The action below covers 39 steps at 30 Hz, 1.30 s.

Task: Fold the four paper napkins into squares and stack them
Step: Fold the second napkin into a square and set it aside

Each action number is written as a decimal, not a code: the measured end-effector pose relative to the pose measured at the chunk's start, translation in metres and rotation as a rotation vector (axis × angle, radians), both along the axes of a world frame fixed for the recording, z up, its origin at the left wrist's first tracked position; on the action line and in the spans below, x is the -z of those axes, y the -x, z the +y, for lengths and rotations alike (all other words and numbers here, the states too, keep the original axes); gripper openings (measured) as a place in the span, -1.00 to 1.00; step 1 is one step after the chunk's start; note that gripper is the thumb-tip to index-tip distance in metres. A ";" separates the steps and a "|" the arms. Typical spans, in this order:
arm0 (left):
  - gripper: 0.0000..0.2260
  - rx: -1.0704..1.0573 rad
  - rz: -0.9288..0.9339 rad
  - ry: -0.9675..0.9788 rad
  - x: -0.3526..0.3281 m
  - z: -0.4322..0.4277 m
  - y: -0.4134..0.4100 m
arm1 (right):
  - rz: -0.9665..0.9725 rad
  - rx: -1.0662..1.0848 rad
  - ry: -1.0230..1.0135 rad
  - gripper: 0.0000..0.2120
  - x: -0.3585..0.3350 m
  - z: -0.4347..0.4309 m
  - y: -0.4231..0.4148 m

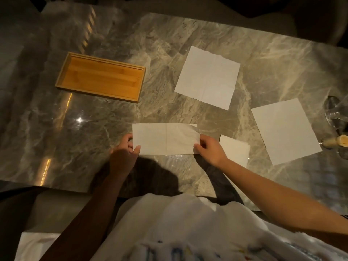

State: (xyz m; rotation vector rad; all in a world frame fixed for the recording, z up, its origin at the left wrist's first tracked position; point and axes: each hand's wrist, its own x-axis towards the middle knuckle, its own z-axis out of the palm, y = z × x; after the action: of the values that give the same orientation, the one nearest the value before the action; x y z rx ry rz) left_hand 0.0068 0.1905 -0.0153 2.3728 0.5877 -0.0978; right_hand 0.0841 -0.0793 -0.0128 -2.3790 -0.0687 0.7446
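Observation:
A white napkin folded in half into a long rectangle (165,138) lies near the table's front edge. My left hand (123,153) pinches its left end and my right hand (211,150) pinches its right end. Just right of my right hand lies a small folded square napkin (235,149), flat on the marble. Two unfolded napkins lie flat: one further back in the middle (207,78), the other at the right (284,130).
An empty shallow wooden tray (100,77) sits at the back left on the grey marble table (56,129). A clear glass object (337,115) and a small tan brush-like item (337,141) stand at the right edge.

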 end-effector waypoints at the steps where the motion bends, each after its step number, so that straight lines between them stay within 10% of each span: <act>1: -0.67 0.010 -0.009 -0.009 0.000 -0.001 -0.001 | 0.001 0.003 0.017 -0.77 0.000 0.000 0.001; 11: -0.63 0.073 -0.066 -0.207 0.012 0.003 -0.003 | -0.216 0.102 0.031 -0.61 -0.002 -0.004 0.007; 25: -0.56 0.437 -0.031 -0.344 0.022 -0.019 -0.011 | -0.355 -0.476 0.255 -0.55 0.007 0.015 0.006; 39: -0.66 0.539 -0.007 -0.492 0.006 -0.006 -0.001 | -0.380 -0.241 0.256 -0.59 -0.004 0.010 -0.015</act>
State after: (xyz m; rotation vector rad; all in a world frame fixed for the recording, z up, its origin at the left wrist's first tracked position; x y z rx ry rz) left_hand 0.0076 0.1846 -0.0212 2.9546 -0.0641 -0.2002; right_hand 0.0991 -0.0693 -0.0089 -2.7639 -0.4502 0.4150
